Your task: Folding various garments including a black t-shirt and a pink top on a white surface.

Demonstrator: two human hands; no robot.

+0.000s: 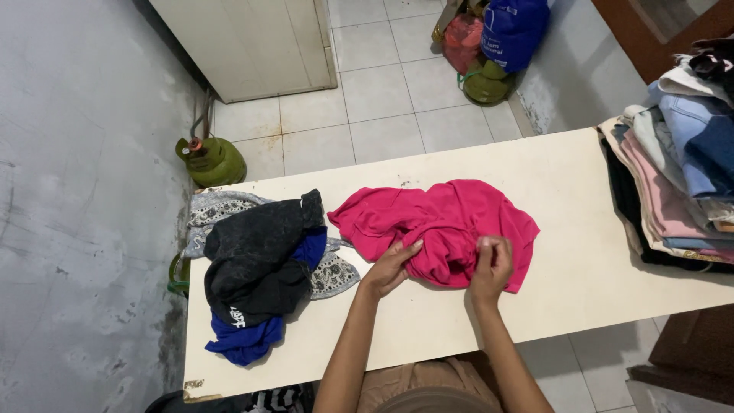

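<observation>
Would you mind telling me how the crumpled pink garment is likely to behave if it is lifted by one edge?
The pink garment lies in soft bunched folds, so it would probably hang limp and unfold rather than keep its shape. It looks thin, so likely light for its spread. The left hand and right hand pinch folds easily, suggesting it grips well and will not roll.

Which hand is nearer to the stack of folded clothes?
The right hand. It grips the pink garment on the side toward the stack of folded clothes; the left hand is farther away.
</observation>
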